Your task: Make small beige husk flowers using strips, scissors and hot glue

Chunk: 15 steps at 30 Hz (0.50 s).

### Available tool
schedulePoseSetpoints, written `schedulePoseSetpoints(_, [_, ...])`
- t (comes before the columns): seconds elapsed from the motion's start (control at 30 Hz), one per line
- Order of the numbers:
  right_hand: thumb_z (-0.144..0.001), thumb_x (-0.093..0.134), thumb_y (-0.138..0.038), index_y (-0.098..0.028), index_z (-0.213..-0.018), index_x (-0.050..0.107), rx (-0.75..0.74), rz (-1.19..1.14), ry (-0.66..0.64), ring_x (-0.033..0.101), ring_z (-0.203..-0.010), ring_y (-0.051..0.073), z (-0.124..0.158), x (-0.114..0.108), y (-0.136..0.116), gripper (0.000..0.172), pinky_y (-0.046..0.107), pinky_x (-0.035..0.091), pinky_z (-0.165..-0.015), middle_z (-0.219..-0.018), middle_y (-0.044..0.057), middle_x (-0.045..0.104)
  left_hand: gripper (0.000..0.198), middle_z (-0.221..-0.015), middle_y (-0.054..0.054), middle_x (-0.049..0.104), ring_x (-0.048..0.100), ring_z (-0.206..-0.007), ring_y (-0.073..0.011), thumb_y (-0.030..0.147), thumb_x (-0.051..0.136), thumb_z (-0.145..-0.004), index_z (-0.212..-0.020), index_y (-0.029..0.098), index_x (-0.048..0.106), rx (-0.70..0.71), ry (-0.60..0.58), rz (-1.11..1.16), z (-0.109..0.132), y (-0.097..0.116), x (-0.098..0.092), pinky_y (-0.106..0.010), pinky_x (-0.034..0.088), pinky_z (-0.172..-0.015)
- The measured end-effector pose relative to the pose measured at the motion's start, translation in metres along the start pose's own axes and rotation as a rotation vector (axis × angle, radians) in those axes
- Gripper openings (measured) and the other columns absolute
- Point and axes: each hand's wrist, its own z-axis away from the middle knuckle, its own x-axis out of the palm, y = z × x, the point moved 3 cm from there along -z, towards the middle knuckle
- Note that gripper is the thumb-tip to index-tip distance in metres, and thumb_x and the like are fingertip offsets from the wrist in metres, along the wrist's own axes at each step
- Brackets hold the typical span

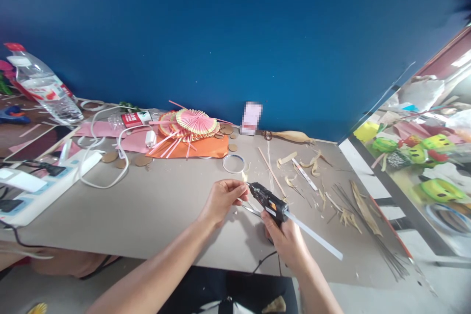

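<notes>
My right hand point(282, 238) is wrapped round the grip of a black hot glue gun point(270, 202). A long translucent glue stick point(316, 238) sticks out of its back end toward the lower right. My left hand point(225, 198) is closed, thumb and fingertips pinching a small pale yellowish piece point(245, 176) that points upward. The gun's nozzle is right beside this piece; whether they touch I cannot tell. Below the hands, a thin silvery object point(252, 210) lies on the table, partly hidden. Just beyond my left hand lies a pale ring point(233, 163).
Pink paper fans point(196, 124) lie on an orange sheet point(206, 149) by the blue wall. A white power strip point(47, 186) with cables and plastic bottles point(49, 91) stand left. Dried husk strips point(364, 206), thin wires point(386, 250) and a marker-like stick point(305, 175) lie right.
</notes>
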Motion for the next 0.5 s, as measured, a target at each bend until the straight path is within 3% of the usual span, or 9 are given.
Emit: schedulePoseSetpoints(0.5, [-0.084,0.041,-0.040,-0.016,-0.070,0.056,-0.017,-0.028,0.017,0.043,-0.045,0.012,-0.0013,-0.0030,-0.0024,0.031,0.023,0.037,-0.045,-0.048,-0.002,0.047,0.022,-0.061,-0.003,0.061,0.057,-0.056,-0.0116,0.035,0.064,-0.064,-0.065,0.013,0.063,0.023,0.035,-0.076,-0.0011,0.0017,0.0002,-0.021,0.042,-0.052])
